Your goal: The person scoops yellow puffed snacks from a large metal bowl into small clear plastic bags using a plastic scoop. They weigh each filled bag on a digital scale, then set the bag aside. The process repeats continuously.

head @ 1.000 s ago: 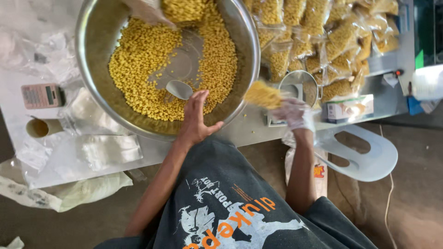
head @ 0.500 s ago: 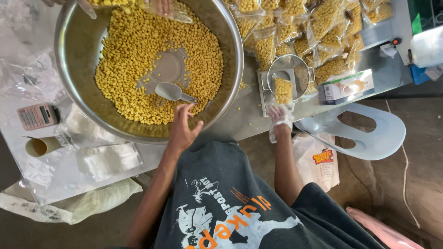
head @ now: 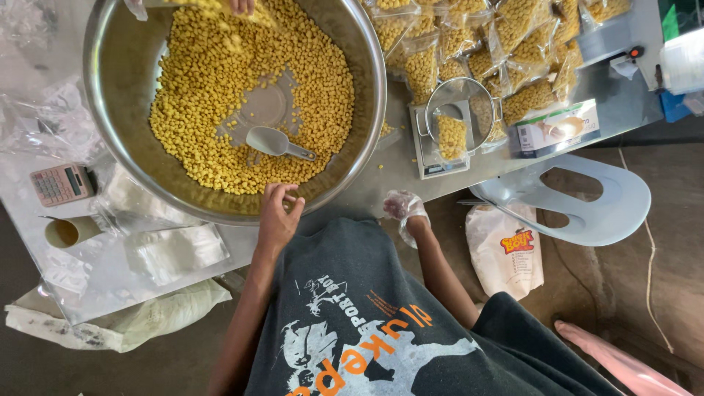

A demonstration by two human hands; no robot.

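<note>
The person's left hand (head: pixel 277 216) rests at the near rim of a big steel bowl (head: pixel 110 139), fingers loosely curled, its grip holding nothing; the fingertips lie over the rim's edge. Just beyond them, inside the bowl, a grey scoop (head: pixel 275 143) lies on the bared metal bottom with its handle pointing toward the right, ringed by a wide heap of yellow kernels (head: pixel 198 95). The right hand (head: pixel 402 205), in a thin clear glove, sits at the near edge of the tabletop (head: pixel 396 158), bunched half shut; whether its grip has anything in it I cannot tell. Just beyond that hand stands a small scale (head: pixel 440 150) carrying a round steel dish with a filled clear bag of kernels (head: pixel 451 137) on it. Behind the scale, many more filled bags (head: pixel 506 51) are piled. A boxed carton (head: pixel 557 128) lies right of the scale. On the left of the tabletop sit a pink calculator (head: pixel 62 183), a cardboard tube (head: pixel 70 231) and flat empty plastic bags (head: pixel 172 249). At the bowl's far rim another person's hand (head: pixel 242 6) shows. A pale plastic chair (head: pixel 587 202) stands by the right
</note>
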